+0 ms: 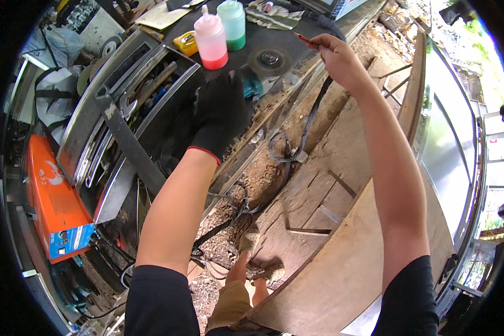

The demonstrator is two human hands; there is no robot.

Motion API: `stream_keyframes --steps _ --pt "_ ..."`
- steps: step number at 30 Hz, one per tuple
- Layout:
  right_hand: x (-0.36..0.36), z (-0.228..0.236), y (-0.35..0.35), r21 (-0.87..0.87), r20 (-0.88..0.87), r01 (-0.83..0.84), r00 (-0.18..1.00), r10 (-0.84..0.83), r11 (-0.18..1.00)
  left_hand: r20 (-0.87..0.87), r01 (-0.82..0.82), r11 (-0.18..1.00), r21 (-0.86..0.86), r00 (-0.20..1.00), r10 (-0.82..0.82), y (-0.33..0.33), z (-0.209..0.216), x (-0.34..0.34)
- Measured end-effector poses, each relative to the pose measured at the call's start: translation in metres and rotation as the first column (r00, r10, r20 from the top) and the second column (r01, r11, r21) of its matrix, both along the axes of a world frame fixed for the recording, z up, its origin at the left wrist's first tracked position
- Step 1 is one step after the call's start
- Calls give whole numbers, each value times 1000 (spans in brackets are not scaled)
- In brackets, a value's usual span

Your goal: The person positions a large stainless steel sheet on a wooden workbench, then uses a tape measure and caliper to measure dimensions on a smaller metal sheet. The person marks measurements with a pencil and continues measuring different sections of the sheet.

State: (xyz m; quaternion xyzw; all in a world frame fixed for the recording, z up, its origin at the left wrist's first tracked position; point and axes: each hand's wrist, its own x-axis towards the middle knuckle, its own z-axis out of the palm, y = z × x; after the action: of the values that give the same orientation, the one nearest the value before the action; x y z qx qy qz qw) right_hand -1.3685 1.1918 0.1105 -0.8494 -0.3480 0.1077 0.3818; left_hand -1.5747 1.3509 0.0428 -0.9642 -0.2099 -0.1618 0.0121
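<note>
My left hand (221, 115) wears a black glove with a red cuff and grips a teal angle grinder (253, 87), its grey disc (270, 59) lying flat on the dark workbench (297, 33). My right hand (337, 56) is bare and pinches a thin red pencil-like stick (305, 39) above the bench edge. A black cable (313, 109) hangs from near the right hand down to the ground.
Two squeeze bottles stand on the bench, one with red liquid (211, 42), one with green (232, 23). A yellow tape measure (186, 43) lies beside them. Metal bars (126, 140) lean at left, near an orange machine (53, 196). Wooden boards (330, 252) and dirt lie below.
</note>
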Motion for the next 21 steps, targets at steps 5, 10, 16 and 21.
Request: stream_keyframes --steps 5,10,16,21 --pt "-45 42 -37 304 -367 121 930 -1 945 46 14 994 104 999 -19 5 -19 1" --pt "-92 85 -88 419 -312 166 950 -30 892 -77 -39 996 77 996 45 10 -17 0" --pt "-132 134 -138 338 -152 299 953 -262 892 -58 19 1000 2 998 -19 12 -14 8" --pt "-146 148 -175 452 35 371 901 -432 811 -38 73 997 32 997 -71 22 -32 39"
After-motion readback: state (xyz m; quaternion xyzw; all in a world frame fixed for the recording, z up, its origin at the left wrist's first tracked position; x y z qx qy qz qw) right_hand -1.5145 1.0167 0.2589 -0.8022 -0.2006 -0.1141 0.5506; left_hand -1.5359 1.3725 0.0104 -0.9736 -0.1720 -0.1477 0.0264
